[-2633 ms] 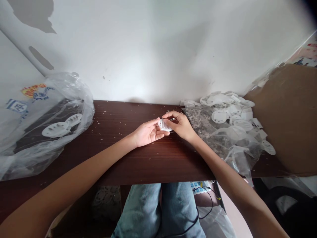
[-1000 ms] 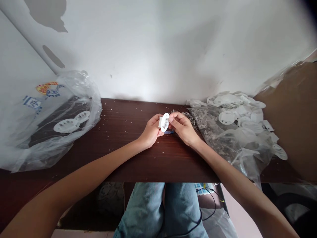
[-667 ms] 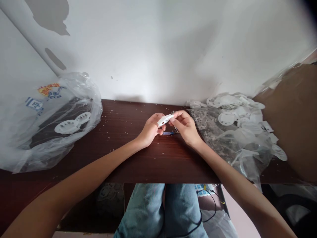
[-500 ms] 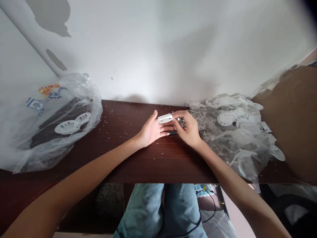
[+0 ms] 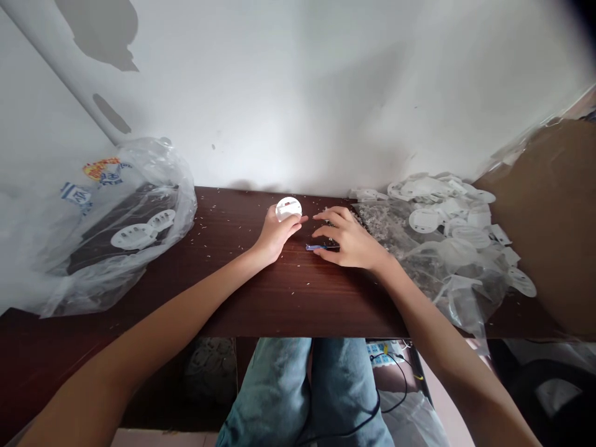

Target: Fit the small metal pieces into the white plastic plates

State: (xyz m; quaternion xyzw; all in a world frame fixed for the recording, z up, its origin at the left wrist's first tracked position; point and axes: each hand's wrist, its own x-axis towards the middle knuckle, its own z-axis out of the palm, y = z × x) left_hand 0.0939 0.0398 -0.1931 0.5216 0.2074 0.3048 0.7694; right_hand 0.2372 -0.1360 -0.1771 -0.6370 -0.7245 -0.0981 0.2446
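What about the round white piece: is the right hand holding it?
No, the left hand holds the round white piece, and the right hand is apart from it.

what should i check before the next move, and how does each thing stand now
1. Is the disc in the left hand? Ok: gripped, off the table.
2. Is the right hand free? Ok: open, with nothing seen held.
3. Is the tool untouched by the right hand? Cannot tell: they overlap in this view.
4. Is the table free of white bits? Not ok: they lie scattered.
5. Are the white parts stacked neatly? Not ok: loose heap.
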